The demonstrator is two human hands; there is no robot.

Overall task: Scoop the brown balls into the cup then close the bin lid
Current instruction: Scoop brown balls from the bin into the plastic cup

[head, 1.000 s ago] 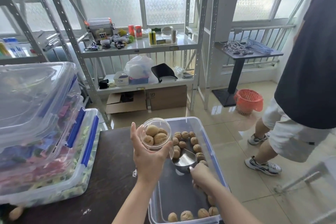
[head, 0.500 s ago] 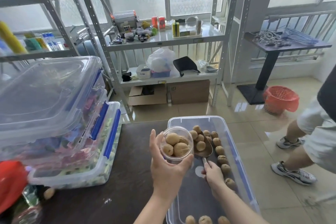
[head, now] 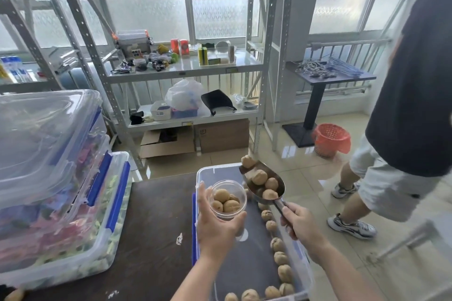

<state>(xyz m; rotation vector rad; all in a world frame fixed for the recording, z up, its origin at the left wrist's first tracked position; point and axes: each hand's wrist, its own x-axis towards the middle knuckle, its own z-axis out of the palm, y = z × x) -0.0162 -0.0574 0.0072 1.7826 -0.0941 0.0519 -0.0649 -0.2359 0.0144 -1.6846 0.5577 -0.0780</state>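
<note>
My left hand (head: 217, 226) holds a clear plastic cup (head: 228, 199) with three brown balls in it, above the open clear bin (head: 303, 266). My right hand (head: 299, 223) grips the handle of a metal scoop (head: 263, 184), raised just right of the cup. Several brown balls (head: 259, 176) lie in the scoop, and one sits at its far tip. More brown balls (head: 281, 258) line the bin's right side and near end. The bin's lid is not visible.
The bin rests on a dark brown table (head: 151, 239). Stacked clear bins with blue latches (head: 73, 203) stand at the left. A stray ball (head: 14, 294) lies at the table's near left corner. A person (head: 401, 129) stands close at the right. Metal shelving (head: 186, 68) is behind.
The scoop was down among the balls in the bin; it has now risen loaded with several balls, beside the cup. The cup stays held in my left hand.
</note>
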